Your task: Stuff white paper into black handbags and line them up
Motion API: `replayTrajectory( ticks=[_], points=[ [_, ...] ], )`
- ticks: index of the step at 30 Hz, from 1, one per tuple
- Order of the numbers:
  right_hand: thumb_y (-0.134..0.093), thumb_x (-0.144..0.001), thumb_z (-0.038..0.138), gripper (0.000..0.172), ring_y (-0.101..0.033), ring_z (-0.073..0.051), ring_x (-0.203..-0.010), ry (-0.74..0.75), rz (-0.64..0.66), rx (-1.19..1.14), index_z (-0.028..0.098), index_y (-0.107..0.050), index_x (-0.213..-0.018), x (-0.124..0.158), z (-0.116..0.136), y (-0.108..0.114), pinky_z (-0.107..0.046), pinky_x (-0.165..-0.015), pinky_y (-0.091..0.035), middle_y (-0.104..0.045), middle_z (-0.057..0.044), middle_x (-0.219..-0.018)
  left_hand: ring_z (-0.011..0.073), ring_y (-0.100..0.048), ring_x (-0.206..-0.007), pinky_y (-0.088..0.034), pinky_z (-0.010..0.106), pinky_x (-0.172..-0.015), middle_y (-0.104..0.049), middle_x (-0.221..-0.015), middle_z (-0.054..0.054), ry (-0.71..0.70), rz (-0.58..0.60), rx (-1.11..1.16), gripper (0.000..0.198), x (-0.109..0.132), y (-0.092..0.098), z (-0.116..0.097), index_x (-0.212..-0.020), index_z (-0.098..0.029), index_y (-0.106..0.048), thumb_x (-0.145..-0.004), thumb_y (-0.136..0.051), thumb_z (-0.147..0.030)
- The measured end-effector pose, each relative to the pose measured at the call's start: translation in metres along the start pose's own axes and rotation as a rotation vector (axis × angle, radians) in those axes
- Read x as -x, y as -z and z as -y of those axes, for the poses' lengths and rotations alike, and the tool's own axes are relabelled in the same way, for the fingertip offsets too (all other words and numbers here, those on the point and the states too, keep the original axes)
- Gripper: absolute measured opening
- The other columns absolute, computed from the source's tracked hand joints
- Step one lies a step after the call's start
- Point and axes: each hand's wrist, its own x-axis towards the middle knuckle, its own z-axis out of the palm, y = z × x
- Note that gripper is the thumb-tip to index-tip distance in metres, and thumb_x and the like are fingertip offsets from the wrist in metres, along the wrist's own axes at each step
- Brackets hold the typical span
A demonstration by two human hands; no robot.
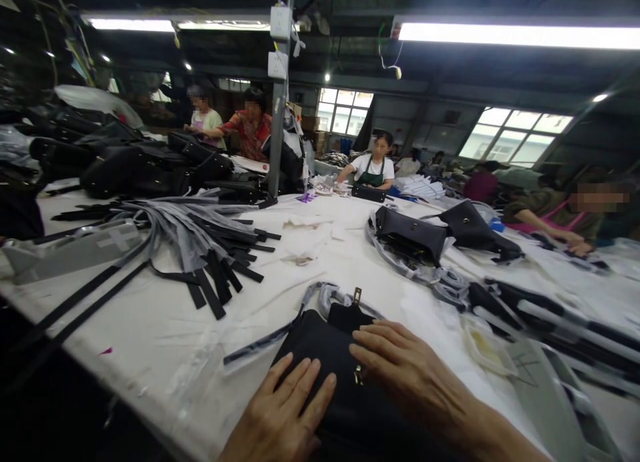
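A black bag point(320, 345) lies at the near edge of the white table, a gold clasp point(358, 374) on its front. Both palms face down on it. My left hand point(285, 409) rests on the bag's lower left with its fingers spread. Across the upper right part lies my right hand point(405, 365), fingers stretched out beside the clasp and over the base of a flap. That black flap point(345, 315) carries a gold metal piece point(357, 296) at its tip. Behind the bag curls a plastic-wrapped strap point(320, 292), one end reaching left.
Black straps point(185, 235) fan out at left, before piled black bags point(135, 162). More bags point(410, 232) and a plastic tray point(487, 345) stand at right. A metal post point(277, 135) rises mid-table. Several people work around it, one in a green apron point(371, 173).
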Motion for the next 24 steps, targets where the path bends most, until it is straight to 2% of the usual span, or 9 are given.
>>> replayTrajectory(
  ticks=[2, 5, 8, 11, 14, 17, 19, 21, 24],
  points=[
    [-0.061, -0.094, 0.046, 0.051, -0.054, -0.026, -0.128, -0.073, 0.055, -0.061, 0.024, -0.054, -0.139, 0.009, 0.007, -0.004, -0.044, -0.113, -0.035, -0.061, -0.009, -0.137, 0.0248, -0.061, -0.119, -0.045, 0.044, -0.105, -0.063, -0.132, 0.012, -0.021, 0.145, 0.069, 0.052, -0.01, 0.004, 0.003, -0.15, -0.019, -0.036, -0.1, -0.046, -0.03],
    [-0.067, -0.074, 0.074, 0.091, -0.042, -0.037, -0.138, -0.183, 0.212, -0.159, 0.028, -0.042, -0.149, 0.027, 0.014, -0.021, -0.054, -0.114, -0.032, -0.048, -0.012, -0.149, 0.0248, -0.066, -0.111, -0.054, 0.037, -0.089, -0.064, -0.131, 0.012, -0.02, 0.398, 0.189, 0.059, -0.025, 0.009, 0.007, -0.15, -0.023, -0.033, -0.095, -0.054, -0.028],
    [-0.069, -0.074, 0.072, 0.091, -0.045, -0.038, -0.135, -0.29, 0.329, -0.221, 0.031, -0.04, -0.15, 0.048, 0.019, -0.049, -0.054, -0.11, -0.038, -0.05, -0.012, -0.147, 0.0275, -0.069, -0.102, -0.056, 0.035, -0.08, -0.066, -0.126, 0.013, -0.009, 0.559, 0.246, 0.069, -0.027, 0.004, 0.003, -0.149, -0.024, -0.035, -0.086, -0.064, -0.029],
    [-0.075, -0.082, 0.047, 0.076, -0.052, -0.034, -0.13, -0.255, 0.34, -0.162, 0.039, -0.039, -0.148, 0.064, 0.026, -0.076, -0.048, -0.105, -0.045, -0.054, -0.006, -0.143, 0.0261, -0.07, -0.1, -0.055, 0.032, -0.08, -0.069, -0.121, 0.012, -0.043, 0.568, 0.198, 0.052, -0.015, -0.008, -0.007, -0.141, -0.023, -0.046, -0.09, -0.059, -0.026],
    [-0.075, -0.085, 0.027, 0.07, -0.056, -0.032, -0.126, -0.229, 0.338, -0.108, 0.044, -0.042, -0.145, 0.067, 0.032, -0.087, -0.046, -0.102, -0.048, -0.057, -0.003, -0.14, 0.0244, -0.07, -0.097, -0.055, 0.03, -0.077, -0.07, -0.116, 0.012, -0.077, 0.56, 0.171, 0.039, -0.009, -0.014, -0.012, -0.136, -0.022, -0.051, -0.097, -0.048, -0.021],
    [-0.079, -0.078, 0.035, 0.079, -0.051, -0.036, -0.131, -0.289, 0.449, -0.234, 0.042, -0.041, -0.147, 0.057, 0.033, -0.076, -0.053, -0.106, -0.044, -0.054, -0.004, -0.144, 0.0248, -0.069, -0.09, -0.055, 0.034, -0.075, -0.071, -0.104, 0.01, -0.04, 0.636, 0.252, 0.034, -0.023, -0.009, -0.007, -0.128, -0.02, -0.056, -0.094, -0.053, -0.021],
    [-0.076, -0.079, 0.035, 0.078, -0.046, -0.037, -0.135, -0.355, 0.488, -0.295, 0.04, -0.04, -0.148, 0.05, 0.032, -0.065, -0.058, -0.109, -0.039, -0.051, -0.004, -0.147, 0.0246, -0.066, -0.092, -0.053, 0.042, -0.088, -0.069, -0.101, 0.006, 0.001, 0.645, 0.322, 0.027, -0.034, -0.005, 0.001, -0.117, -0.022, -0.06, -0.091, -0.057, -0.022],
    [-0.074, -0.08, 0.035, 0.076, -0.047, -0.037, -0.134, -0.373, 0.463, -0.271, 0.037, -0.041, -0.148, 0.049, 0.029, -0.057, -0.06, -0.11, -0.036, -0.051, -0.006, -0.146, 0.0261, -0.063, -0.103, -0.043, 0.053, -0.103, -0.068, -0.106, 0.005, 0.031, 0.607, 0.352, 0.028, -0.037, -0.004, 0.007, -0.117, -0.025, -0.06, -0.089, -0.059, -0.022],
    [-0.075, -0.079, 0.04, 0.079, -0.058, -0.038, -0.123, -0.25, 0.313, -0.066, 0.034, -0.04, -0.149, 0.062, 0.02, -0.059, -0.057, -0.104, -0.043, -0.059, -0.007, -0.138, 0.0317, -0.054, -0.122, -0.036, 0.058, -0.108, -0.065, -0.121, 0.005, 0.036, 0.504, 0.304, 0.044, -0.021, -0.018, 0.01, -0.134, -0.028, -0.051, -0.091, -0.058, -0.025]
  ],
)
